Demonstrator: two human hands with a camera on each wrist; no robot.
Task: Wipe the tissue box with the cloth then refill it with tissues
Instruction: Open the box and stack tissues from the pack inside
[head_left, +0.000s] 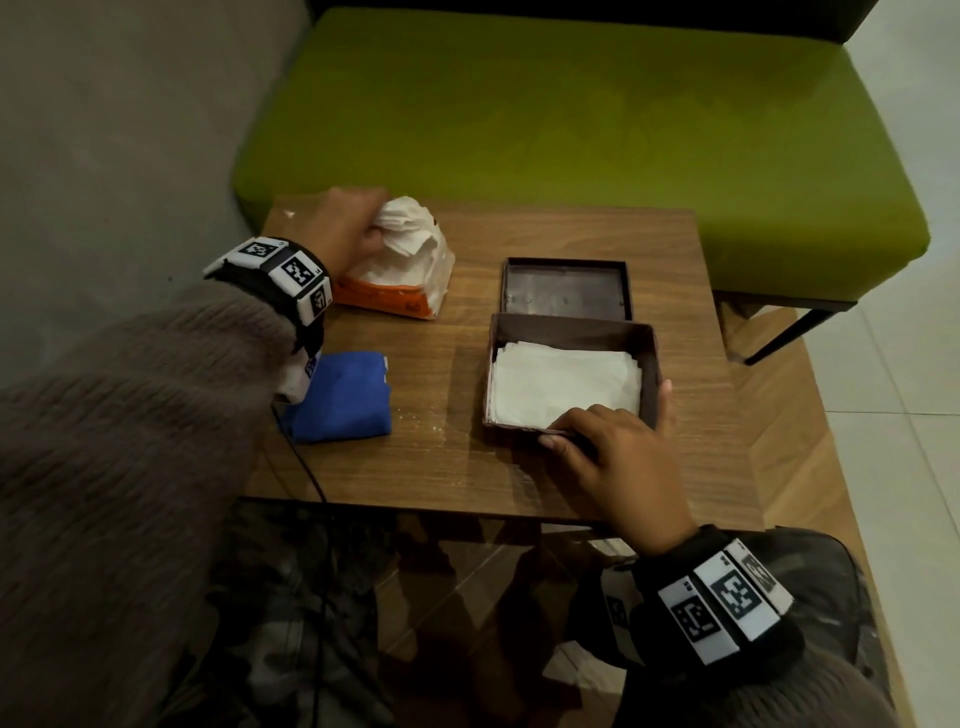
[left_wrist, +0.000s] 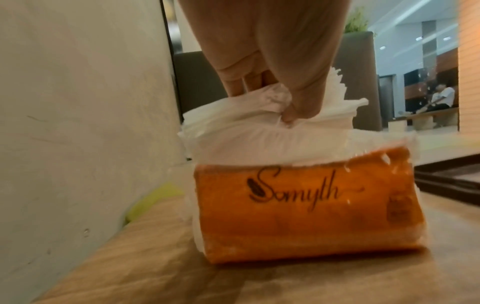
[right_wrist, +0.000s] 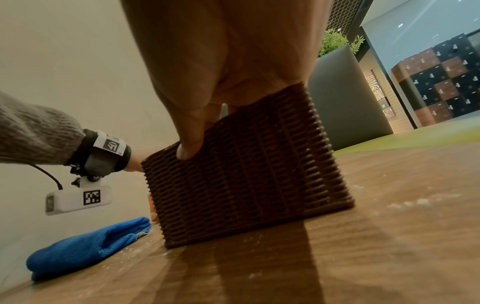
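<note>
A dark brown woven tissue box (head_left: 652, 364) (right_wrist: 249, 170) stands open on the wooden table (head_left: 467, 467), with a stack of white tissues (head_left: 563, 384) inside. Its lid (head_left: 566, 288) lies just behind it. My right hand (head_left: 613, 452) (right_wrist: 207, 98) grips the box's near right corner, thumb on the front wall. My left hand (head_left: 345, 228) (left_wrist: 272, 86) pinches a bunch of white tissues (head_left: 408, 228) (left_wrist: 249, 119) at the top of the orange tissue pack (head_left: 395, 299) (left_wrist: 306, 214) at the far left. The folded blue cloth (head_left: 340, 397) (right_wrist: 85, 248) lies untouched at the near left.
A green padded bench (head_left: 571, 119) runs behind the table, with a grey wall (head_left: 104, 156) to the left. Small white crumbs speckle the tabletop between cloth and box. A black cable (head_left: 306, 467) hangs from my left wrist over the table's front edge.
</note>
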